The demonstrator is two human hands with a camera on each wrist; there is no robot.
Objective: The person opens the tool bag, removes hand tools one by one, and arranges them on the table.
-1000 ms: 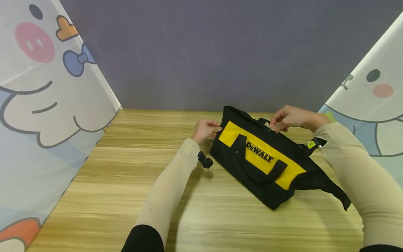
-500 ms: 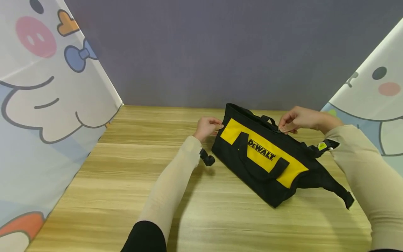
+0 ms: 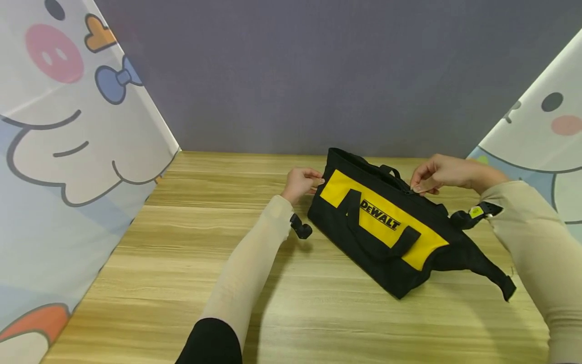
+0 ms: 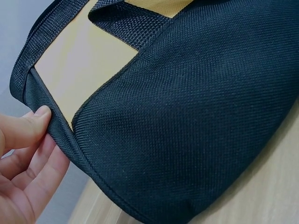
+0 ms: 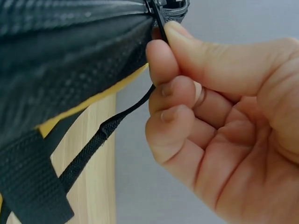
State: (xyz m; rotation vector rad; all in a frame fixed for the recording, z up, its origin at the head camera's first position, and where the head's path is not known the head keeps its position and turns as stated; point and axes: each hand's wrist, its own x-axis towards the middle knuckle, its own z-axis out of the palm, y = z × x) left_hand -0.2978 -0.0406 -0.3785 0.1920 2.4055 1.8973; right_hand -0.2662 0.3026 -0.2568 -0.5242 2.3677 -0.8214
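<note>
A: What is the right hand [image 3: 447, 172] doing?

B: Thumb and forefinger are pressed together on a small zip pull [image 5: 161, 25], the other fingers curled in below. Nothing else is in it.

A: And the left hand [image 3: 302, 183]?

B: Pinching the side seam at the other end of the bag [image 3: 379, 222], thumb in front and the fingers behind, which I'd guess steadies it.

A: How far along is the zip [image 5: 84, 16]?

B: Partway, I'd judge. The mouth [image 3: 361, 163] gapes from the left end up to about where the right hand is; past that, towards the right end, the edges look drawn together. Which way the pull is travelling, I can't tell from one moment.

A: So one stretch is undone and the other is closed. Where does the bag lie?

B: Between the hands: its left end in the left hand's pinch, its top edge just under the right hand. It sits slantwise on the counter [image 3: 204, 253], with a loose black flap [image 3: 473, 257] sticking out at the right, below the right wrist. The grey wall [image 3: 295, 76] rises behind.
</note>
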